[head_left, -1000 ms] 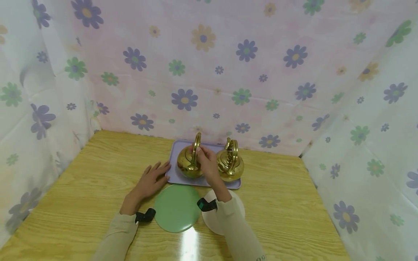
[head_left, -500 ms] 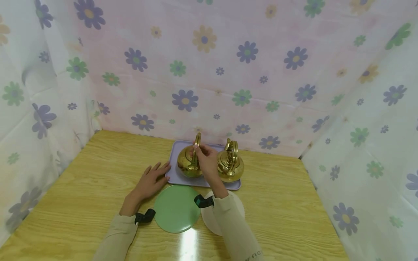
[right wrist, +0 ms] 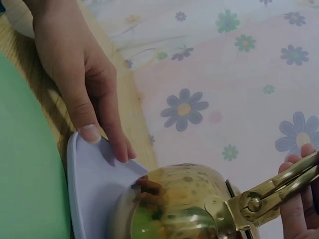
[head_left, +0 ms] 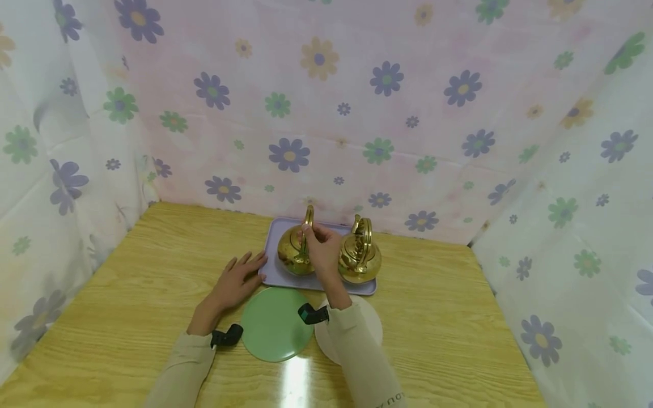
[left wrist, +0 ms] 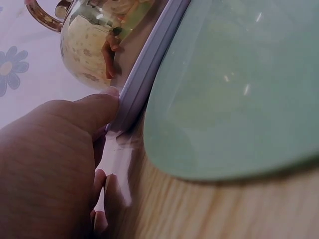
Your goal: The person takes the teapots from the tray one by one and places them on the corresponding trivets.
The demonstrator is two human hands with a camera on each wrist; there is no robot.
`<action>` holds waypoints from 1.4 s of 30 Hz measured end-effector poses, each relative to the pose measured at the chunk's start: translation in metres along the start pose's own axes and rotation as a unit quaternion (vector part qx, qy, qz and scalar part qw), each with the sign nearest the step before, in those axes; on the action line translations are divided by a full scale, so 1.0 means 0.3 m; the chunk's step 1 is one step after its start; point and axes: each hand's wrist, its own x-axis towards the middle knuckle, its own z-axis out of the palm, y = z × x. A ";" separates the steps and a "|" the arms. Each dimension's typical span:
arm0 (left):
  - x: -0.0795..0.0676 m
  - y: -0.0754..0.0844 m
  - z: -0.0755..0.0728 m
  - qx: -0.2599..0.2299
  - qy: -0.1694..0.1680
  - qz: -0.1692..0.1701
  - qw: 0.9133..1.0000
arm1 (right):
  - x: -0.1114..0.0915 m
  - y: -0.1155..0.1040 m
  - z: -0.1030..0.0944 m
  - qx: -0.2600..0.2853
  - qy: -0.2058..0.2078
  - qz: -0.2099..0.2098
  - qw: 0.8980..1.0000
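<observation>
Your right hand [head_left: 325,252], the nearer, has its fingers curled round the handle [head_left: 309,216] of the left kettle [head_left: 291,255], arched near to far; its body sits left of them on the lavender tray [head_left: 275,231]; your left hand [head_left: 236,284], fingers spread, touches the tray's left edge.

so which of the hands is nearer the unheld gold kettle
Right. The right hand, holding the other kettle, is beside the unheld kettle; the left hand touches the tray's left end.
</observation>
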 end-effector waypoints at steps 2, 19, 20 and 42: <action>0.002 0.002 -0.002 0.001 -0.002 -0.001 1.000 | 0.000 0.004 0.004 0.001 0.004 -0.007 1.000; 0.010 -0.011 0.001 0.001 -0.006 -0.008 1.000 | -0.025 -0.058 0.022 0.006 0.008 -0.013 1.000; 0.011 -0.011 0.001 0.001 -0.007 -0.008 1.000 | -0.020 -0.046 0.020 0.009 0.009 -0.008 1.000; 0.003 0.001 -0.003 -0.007 -0.004 -0.006 1.000 | -0.008 0.010 0.020 0.042 0.030 0.016 0.999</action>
